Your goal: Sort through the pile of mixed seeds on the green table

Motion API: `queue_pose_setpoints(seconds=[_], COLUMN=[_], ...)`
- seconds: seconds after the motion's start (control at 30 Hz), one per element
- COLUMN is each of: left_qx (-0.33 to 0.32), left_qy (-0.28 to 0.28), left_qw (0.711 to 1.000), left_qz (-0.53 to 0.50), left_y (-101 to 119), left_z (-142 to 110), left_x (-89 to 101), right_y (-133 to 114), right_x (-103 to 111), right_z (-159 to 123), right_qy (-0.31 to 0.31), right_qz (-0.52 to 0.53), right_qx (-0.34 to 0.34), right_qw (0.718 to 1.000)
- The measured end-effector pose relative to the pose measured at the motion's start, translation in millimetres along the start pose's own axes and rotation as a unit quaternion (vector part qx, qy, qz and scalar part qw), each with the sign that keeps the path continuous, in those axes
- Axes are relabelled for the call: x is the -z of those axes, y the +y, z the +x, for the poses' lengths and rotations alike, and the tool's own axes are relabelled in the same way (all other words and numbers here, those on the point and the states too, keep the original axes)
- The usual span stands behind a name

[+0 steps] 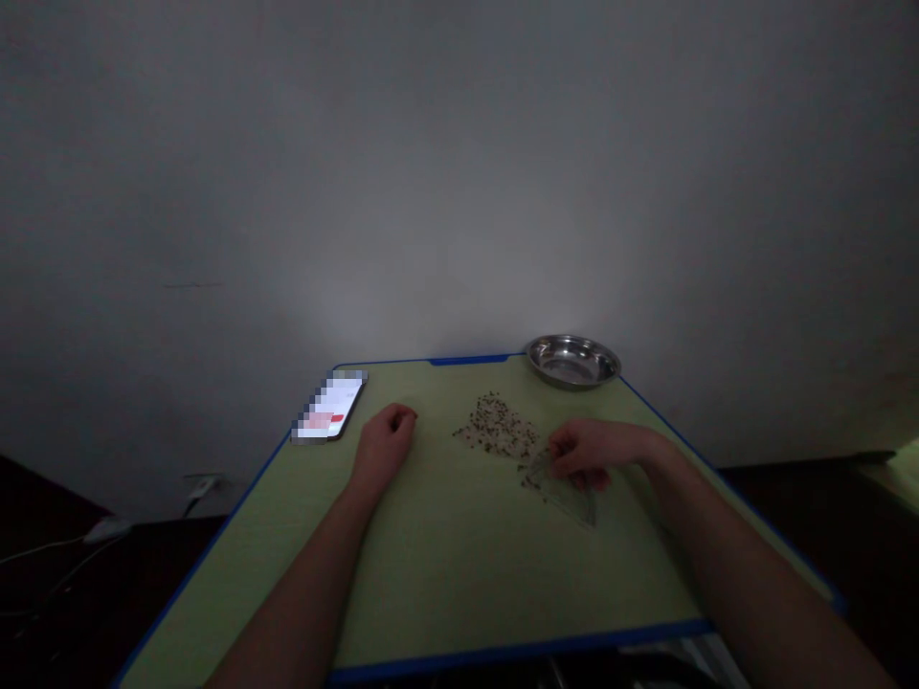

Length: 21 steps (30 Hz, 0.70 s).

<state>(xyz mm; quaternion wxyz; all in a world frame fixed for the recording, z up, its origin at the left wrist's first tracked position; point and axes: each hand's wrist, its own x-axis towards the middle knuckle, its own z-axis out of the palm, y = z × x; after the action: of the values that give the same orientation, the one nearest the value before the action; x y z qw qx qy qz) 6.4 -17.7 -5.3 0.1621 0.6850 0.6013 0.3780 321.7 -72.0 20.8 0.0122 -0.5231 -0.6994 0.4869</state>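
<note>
Wall (459, 191): grey, dim, behind everything. Table (445, 584): pale green, blue-edged; near corners obscured or cut off. Bowl (571, 366): shiny metal, at one o'clock on the table; interior dark. Phone (336, 407): at ten o'clock, screen lit, mostly pixelated and unreadable. Right hand (589, 448): at two o'clock, its fingers grasping a clear plastic piece (564, 502); the exact grip is in shadow. Left hand (386, 435): between ten and eleven, loosely clenched on the table; whether anything sits inside cannot be told. Plastic piece: roughly triangular, below the right hand, upper part hidden by fingers. Seeds (501, 428): small, dark and light mixed, scattered just past twelve, between the hands; kind indistinct, some beside the plastic.
</note>
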Motion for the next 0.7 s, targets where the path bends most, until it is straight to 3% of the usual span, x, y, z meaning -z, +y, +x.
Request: queue_pose_setpoints(seconds=[0.1,0.3,0.6,0.7], left_qx=[-0.002,-0.009,-0.012,-0.012], left_qy=[0.001,0.001,0.002,0.003], left_qw=[1.0,1.0,1.0,1.0], left_qz=[-0.004,0.002,-0.004,-0.005], left_y=[0,-1,-3,-4], left_z=[0,0,0,1], left_x=[-0.4,-0.8,-1.4,-2.3], right_y=[-4,3,-2,-3], right_x=[-2,6,5,0], right_z=[-2,-8,-16,-10], right_qy=[0.013,0.044,-0.024,-0.018], right_qz=[-0.019,-0.054,-0.06,-0.07], right_qx=[0.03,0.028,0.041,0.056], right_qw=[0.999,0.997,0.997,0.996])
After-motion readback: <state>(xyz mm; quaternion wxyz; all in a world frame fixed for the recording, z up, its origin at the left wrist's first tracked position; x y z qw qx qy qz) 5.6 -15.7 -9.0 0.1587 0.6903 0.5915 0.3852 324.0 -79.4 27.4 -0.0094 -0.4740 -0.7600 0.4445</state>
